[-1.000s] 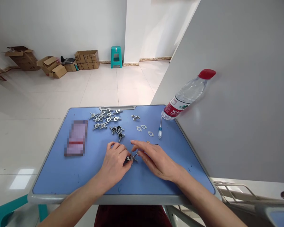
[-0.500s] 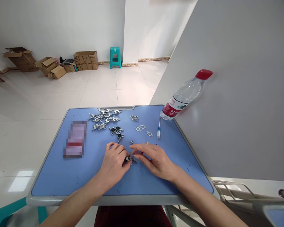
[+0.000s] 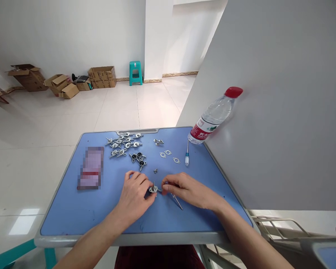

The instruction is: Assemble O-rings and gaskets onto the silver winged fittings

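Metal fitting (image 3: 154,189), seemingly part-built, sits pinched in my left fingers (image 3: 148,184); my right fingers (image 3: 170,179) grip a slim tool (image 3: 178,202); plates (image 3: 176,160) at its one o'clock seem unused.

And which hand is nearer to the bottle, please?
Right. The right hand is on the near side of the bottle, slightly left of it; the left hand, holding a metal part, is farther left.

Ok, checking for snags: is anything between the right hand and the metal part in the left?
Nothing visible stands between the right hand and the metal part in the left hand; small metal pieces lie beyond, off that line.
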The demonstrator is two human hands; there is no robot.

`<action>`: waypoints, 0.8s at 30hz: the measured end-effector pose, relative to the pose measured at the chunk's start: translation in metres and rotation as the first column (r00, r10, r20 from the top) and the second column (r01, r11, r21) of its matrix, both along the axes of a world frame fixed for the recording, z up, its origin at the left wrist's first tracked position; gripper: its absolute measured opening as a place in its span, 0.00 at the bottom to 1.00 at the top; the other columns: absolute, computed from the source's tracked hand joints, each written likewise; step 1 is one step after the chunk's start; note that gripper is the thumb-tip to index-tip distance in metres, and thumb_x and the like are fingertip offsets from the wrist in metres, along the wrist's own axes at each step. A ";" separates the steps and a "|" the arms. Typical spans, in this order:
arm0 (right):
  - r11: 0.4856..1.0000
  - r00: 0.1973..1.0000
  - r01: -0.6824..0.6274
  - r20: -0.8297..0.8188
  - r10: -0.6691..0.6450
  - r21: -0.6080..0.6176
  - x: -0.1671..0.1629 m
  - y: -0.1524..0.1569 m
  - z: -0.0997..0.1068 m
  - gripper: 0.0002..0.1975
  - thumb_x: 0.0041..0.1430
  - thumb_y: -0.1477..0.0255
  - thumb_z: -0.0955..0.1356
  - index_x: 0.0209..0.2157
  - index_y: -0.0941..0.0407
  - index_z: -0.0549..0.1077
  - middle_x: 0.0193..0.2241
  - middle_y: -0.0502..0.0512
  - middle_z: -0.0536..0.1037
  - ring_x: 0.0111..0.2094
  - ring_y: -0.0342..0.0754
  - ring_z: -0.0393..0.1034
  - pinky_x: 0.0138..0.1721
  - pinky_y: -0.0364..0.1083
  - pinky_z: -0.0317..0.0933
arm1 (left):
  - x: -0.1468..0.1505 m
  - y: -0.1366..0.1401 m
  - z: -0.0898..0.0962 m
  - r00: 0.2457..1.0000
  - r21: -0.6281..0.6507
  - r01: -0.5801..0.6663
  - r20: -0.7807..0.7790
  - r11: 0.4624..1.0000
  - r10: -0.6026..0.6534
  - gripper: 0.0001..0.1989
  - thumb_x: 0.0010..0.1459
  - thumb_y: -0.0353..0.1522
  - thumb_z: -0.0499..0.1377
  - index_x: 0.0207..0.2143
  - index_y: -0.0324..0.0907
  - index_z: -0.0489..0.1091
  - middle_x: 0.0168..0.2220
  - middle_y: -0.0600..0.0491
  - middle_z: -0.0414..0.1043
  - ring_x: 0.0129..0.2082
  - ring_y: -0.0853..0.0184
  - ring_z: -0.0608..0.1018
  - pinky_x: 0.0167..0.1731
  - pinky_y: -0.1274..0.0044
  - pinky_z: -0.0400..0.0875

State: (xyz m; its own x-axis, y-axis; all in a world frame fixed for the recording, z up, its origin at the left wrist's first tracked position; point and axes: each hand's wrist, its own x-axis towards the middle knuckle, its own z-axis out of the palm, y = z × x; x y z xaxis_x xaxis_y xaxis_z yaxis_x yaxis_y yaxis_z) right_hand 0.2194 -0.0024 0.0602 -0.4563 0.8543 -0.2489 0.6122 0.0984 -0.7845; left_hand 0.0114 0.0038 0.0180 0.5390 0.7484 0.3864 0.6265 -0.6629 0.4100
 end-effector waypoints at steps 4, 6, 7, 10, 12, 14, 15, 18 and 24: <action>0.996 0.995 0.094 -0.015 -0.094 -0.002 0.001 0.002 -0.006 0.14 0.65 0.67 0.61 0.31 0.56 0.75 0.22 0.48 0.69 0.25 0.42 0.58 0.27 0.42 0.51 | 0.000 0.001 0.002 1.000 -0.022 -0.012 -0.002 1.000 0.012 0.06 0.51 0.28 0.66 0.30 0.41 0.70 0.32 0.55 0.74 0.34 0.64 0.73 0.44 0.65 0.62; 0.993 0.992 0.118 -0.048 -0.119 -0.011 0.002 0.003 -0.008 0.15 0.65 0.66 0.61 0.32 0.56 0.75 0.25 0.49 0.72 0.26 0.43 0.60 0.28 0.42 0.53 | -0.001 0.001 0.004 0.999 -0.042 -0.026 -0.019 0.999 0.025 0.07 0.51 0.30 0.67 0.31 0.41 0.71 0.32 0.55 0.74 0.35 0.63 0.73 0.44 0.64 0.62; 0.991 0.989 0.129 -0.066 -0.130 -0.022 0.002 0.003 -0.009 0.15 0.65 0.65 0.61 0.33 0.56 0.75 0.26 0.50 0.74 0.26 0.43 0.61 0.28 0.42 0.53 | -0.003 0.002 0.006 0.999 -0.055 -0.034 -0.032 0.998 0.032 0.07 0.51 0.32 0.67 0.30 0.41 0.71 0.32 0.54 0.74 0.35 0.63 0.73 0.44 0.64 0.62; 0.984 0.976 0.162 -0.136 -0.170 -0.070 0.002 0.005 -0.011 0.15 0.66 0.62 0.60 0.33 0.56 0.72 0.32 0.51 0.77 0.23 0.41 0.59 0.26 0.42 0.54 | -0.008 0.002 0.011 0.996 -0.116 -0.055 -0.075 0.992 0.047 0.07 0.53 0.35 0.65 0.28 0.41 0.72 0.29 0.53 0.73 0.33 0.63 0.73 0.43 0.64 0.62; 0.981 0.964 0.166 -0.191 -0.183 -0.101 0.001 0.006 -0.014 0.15 0.66 0.60 0.60 0.33 0.56 0.69 0.37 0.52 0.78 0.20 0.39 0.57 0.25 0.43 0.56 | -0.011 0.001 0.016 0.994 -0.169 -0.053 -0.099 0.984 0.036 0.06 0.55 0.31 0.61 0.26 0.41 0.72 0.28 0.54 0.73 0.32 0.64 0.73 0.41 0.65 0.62; 0.980 0.953 0.151 -0.244 -0.179 -0.129 -0.002 0.008 -0.017 0.15 0.66 0.59 0.60 0.33 0.56 0.66 0.42 0.53 0.78 0.19 0.38 0.56 0.25 0.43 0.57 | -0.013 -0.001 0.021 0.993 -0.238 -0.021 -0.117 0.971 -0.007 0.08 0.56 0.27 0.56 0.25 0.42 0.73 0.28 0.54 0.73 0.31 0.65 0.72 0.41 0.67 0.62; 0.980 0.948 0.137 -0.269 -0.171 -0.142 -0.005 0.009 -0.019 0.15 0.66 0.59 0.60 0.33 0.55 0.65 0.43 0.53 0.78 0.18 0.37 0.56 0.25 0.43 0.58 | -0.013 -0.002 0.024 0.991 -0.278 0.001 -0.126 0.960 -0.037 0.10 0.55 0.25 0.55 0.26 0.43 0.74 0.27 0.55 0.73 0.31 0.66 0.72 0.41 0.68 0.62; 0.983 0.934 0.076 -0.332 -0.129 -0.168 -0.012 0.015 -0.023 0.15 0.65 0.58 0.60 0.33 0.55 0.64 0.42 0.55 0.78 0.18 0.37 0.55 0.24 0.42 0.57 | -0.014 -0.004 0.030 0.980 -0.418 0.062 -0.144 0.906 -0.134 0.13 0.55 0.24 0.54 0.30 0.46 0.77 0.27 0.57 0.73 0.29 0.68 0.71 0.40 0.69 0.61; 0.988 0.886 0.046 -0.450 -0.110 -0.150 -0.014 0.024 -0.022 0.18 0.63 0.55 0.62 0.31 0.55 0.63 0.39 0.56 0.79 0.17 0.37 0.53 0.20 0.42 0.51 | -0.025 0.000 0.038 0.974 -0.553 0.099 -0.117 0.828 -0.195 0.12 0.55 0.31 0.59 0.19 0.42 0.70 0.21 0.59 0.66 0.27 0.69 0.68 0.41 0.70 0.62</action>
State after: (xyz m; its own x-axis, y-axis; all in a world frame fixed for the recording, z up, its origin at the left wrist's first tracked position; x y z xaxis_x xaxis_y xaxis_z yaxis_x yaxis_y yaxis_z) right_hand 0.2057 0.0213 0.0383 -0.4795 0.8660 -0.1421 0.1851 -0.0585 -0.9810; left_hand -0.0133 0.0034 0.0558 0.6780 0.7179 -0.1578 0.6283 -0.4547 0.6313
